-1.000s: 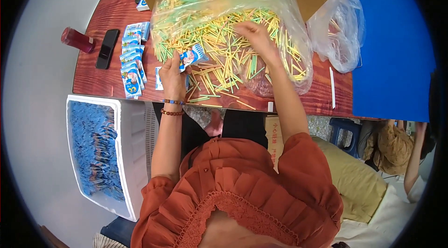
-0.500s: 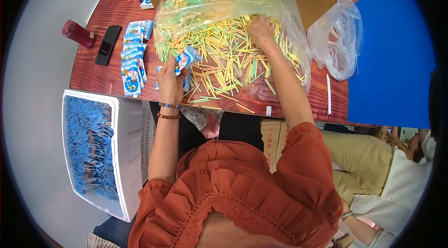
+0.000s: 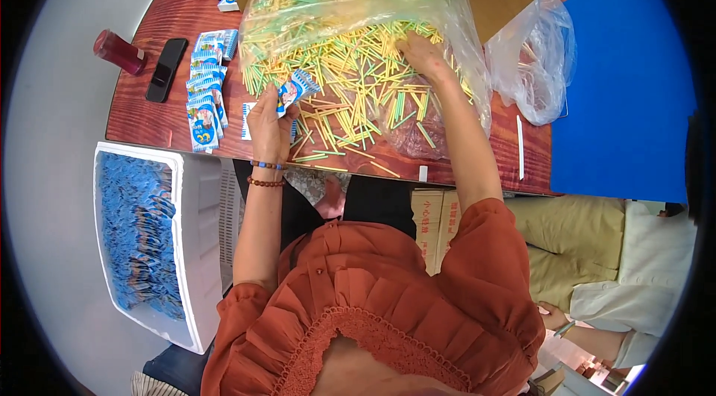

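My left hand [image 3: 268, 121] is closed round a small blue-and-white printed packet [image 3: 297, 89], which sticks out past the thumb toward the right. Under that hand another blue-and-white packet [image 3: 247, 122] lies on the table, partly covered. Further right, my right hand [image 3: 423, 57] reaches into a loose pile of thin yellow, green and pinkish sticks [image 3: 365, 90]. Its fingers are curled down among them, and whatever is between the fingertips is hidden. The pile spills out of a large clear plastic bag [image 3: 350, 12].
An overlapping row of packets [image 3: 204, 101] lies left of my left hand, beside a black phone [image 3: 166, 70] and a red-capped bottle [image 3: 119, 51]. A white foam box [image 3: 179, 239] of blue packets stands below. Right are a crumpled clear bag [image 3: 533, 71], a blue panel [image 3: 626, 83] and another person [image 3: 574, 239].
My right hand's fingers have drawn together and turned leftward in the stick pile. The left hand keeps its packet almost in place. The whole view has shifted slightly.
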Demonstrator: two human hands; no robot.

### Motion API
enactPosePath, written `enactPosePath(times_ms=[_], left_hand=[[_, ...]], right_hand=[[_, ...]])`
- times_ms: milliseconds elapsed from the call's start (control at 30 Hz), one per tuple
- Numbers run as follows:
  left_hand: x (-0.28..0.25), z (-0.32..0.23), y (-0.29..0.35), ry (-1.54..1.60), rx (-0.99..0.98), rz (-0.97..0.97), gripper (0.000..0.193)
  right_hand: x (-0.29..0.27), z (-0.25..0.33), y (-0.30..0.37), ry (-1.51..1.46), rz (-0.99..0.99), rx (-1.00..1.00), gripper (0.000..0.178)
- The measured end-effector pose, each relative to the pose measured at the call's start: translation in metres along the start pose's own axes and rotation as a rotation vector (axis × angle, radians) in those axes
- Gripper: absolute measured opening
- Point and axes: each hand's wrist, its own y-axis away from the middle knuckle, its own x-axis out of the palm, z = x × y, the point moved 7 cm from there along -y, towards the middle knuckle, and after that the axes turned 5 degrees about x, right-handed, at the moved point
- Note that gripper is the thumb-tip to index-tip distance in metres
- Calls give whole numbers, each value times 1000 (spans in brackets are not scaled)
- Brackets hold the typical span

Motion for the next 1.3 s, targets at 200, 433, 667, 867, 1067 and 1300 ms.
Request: enactPosePath(times_ms=[200, 433, 667, 867, 1067, 1300], left_hand=[[-5, -4, 5, 1, -9, -2, 20], [-15, -8, 4, 17, -12, -21, 23], [-1, 2, 7, 17, -48, -8, 24], [-4, -1, 8, 0, -39, -8, 22], [9, 4, 15, -4, -54, 1, 25], [12, 19, 10, 57, -54, 29, 25]], right_hand=[[6, 62, 6, 212, 311, 80, 51], [23, 5, -1, -749, 190, -50, 37], [5, 5, 40, -1503, 229, -17, 15], [8, 33, 66, -1560, 92, -29, 15], [24, 30, 74, -796, -266, -188, 27], [-22, 86, 107, -1635, -197, -232, 20]])
